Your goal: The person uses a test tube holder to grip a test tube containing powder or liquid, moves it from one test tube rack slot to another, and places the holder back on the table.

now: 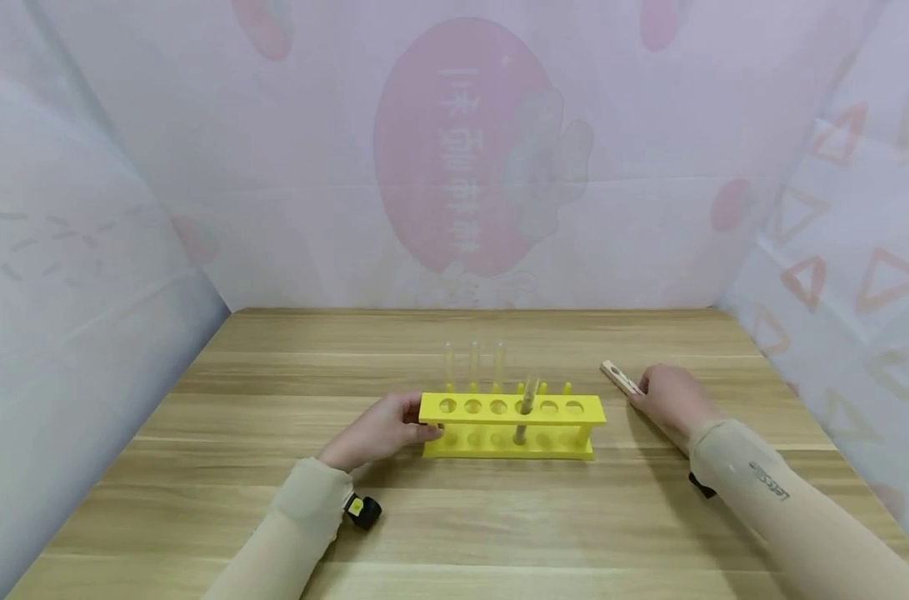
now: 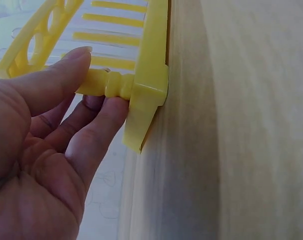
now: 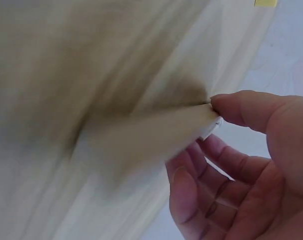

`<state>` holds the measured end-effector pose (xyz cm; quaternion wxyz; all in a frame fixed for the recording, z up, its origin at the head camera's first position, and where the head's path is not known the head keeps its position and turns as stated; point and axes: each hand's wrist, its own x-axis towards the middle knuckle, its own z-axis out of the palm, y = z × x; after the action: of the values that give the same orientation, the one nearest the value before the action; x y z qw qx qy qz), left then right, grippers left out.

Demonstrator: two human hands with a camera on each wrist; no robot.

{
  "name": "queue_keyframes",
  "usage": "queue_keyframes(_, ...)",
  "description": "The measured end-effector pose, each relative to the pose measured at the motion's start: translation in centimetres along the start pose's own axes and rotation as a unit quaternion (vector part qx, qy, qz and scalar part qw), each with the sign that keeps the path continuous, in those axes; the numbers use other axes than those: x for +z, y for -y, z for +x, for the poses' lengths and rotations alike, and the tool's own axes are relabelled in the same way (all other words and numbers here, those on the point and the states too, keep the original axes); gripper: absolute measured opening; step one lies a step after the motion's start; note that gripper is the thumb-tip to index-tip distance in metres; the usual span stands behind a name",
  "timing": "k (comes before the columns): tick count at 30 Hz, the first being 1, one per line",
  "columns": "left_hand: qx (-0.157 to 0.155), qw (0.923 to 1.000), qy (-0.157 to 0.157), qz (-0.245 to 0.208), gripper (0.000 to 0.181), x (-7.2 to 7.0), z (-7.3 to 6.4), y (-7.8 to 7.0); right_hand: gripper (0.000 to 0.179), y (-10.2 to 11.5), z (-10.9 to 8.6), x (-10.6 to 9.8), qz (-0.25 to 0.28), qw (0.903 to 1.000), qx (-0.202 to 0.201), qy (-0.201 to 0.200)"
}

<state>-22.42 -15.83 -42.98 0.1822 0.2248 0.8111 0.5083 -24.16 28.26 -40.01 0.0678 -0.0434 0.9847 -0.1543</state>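
Observation:
A yellow plastic test tube rack point(image 1: 591, 408) stands on the table, slightly right of the middle. My left hand point(image 1: 382, 429) grips its left end post point(image 2: 104, 82) between thumb and fingers. One test tube with greyish contents point(image 1: 526, 398) leans in the rack's fourth hole. Several pegs line the rack's back, and three clear test tubes point(image 1: 475, 363) stand over those on the left. To the right of the rack, my right hand point(image 1: 671, 400) pinches a wooden test tube holder point(image 1: 619, 377) by thumb and fingertips; its other end points away to the far left.
The wood-grain table point(image 1: 289, 350) runs back to a pale printed curtain point(image 1: 312, 208), with more curtain along both sides. A small black wrist camera point(image 1: 366, 512) sits below the left wrist.

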Motion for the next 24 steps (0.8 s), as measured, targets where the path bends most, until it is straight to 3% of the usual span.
queue_keyframes(14, -0.005, 1.0, -0.002, -0.003, 0.024, 0.0, 0.0, -0.1, 0.009, -0.4, -5.0, -0.9, 0.004, 0.996, -0.057, -0.069)
queue_keyframes(24, -0.007, 0.9999, -0.006, 0.005, 0.026, 0.1, 0.0, -0.2, 0.007, 0.2, -8.0, -1.9, 0.03, 0.9832, -0.126, -0.129)
